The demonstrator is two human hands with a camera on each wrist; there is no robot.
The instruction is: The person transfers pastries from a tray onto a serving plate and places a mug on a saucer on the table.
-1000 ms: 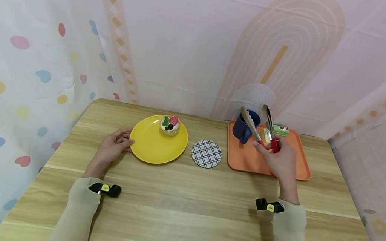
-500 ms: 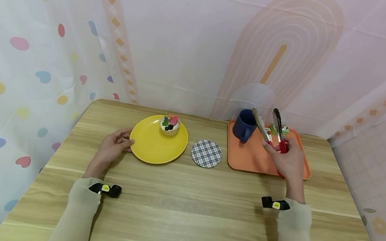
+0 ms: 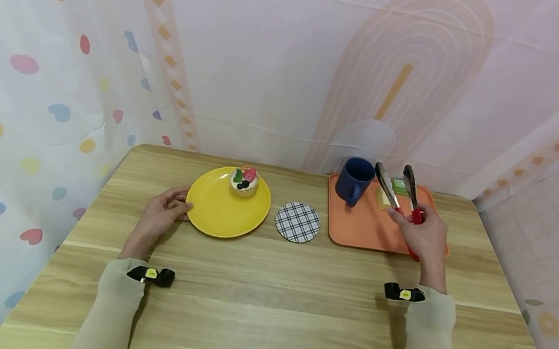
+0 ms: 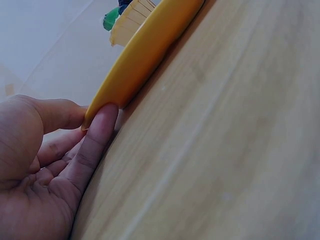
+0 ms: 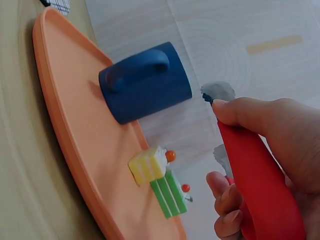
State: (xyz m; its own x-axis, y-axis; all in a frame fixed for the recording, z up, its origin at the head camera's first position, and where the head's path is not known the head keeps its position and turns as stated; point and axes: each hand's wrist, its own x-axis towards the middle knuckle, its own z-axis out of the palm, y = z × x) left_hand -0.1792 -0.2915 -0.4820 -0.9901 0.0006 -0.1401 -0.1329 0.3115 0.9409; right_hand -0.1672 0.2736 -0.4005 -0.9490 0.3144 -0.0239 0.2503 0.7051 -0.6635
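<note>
My left hand pinches the left rim of a yellow plate between thumb and fingers. A fruit tart with a strawberry, dark berries and a green leaf sits toward the plate's back right. On the other side, my right hand grips tongs by their red handles. The metal arms stand spread, with nothing between the tips. Close by on the orange tray are a yellow cake slice and a green cake slice, partly covered by the tongs in the head view.
A dark blue mug stands at the tray's back left, its handle facing me. Between plate and tray lies a round checked coaster on the wooden table. A patterned curtain hangs right behind the table's back edge.
My right hand has moved right with the tongs, whose tips have shifted from in front of the mug to over the cake slices. The left hand stays on the plate.
</note>
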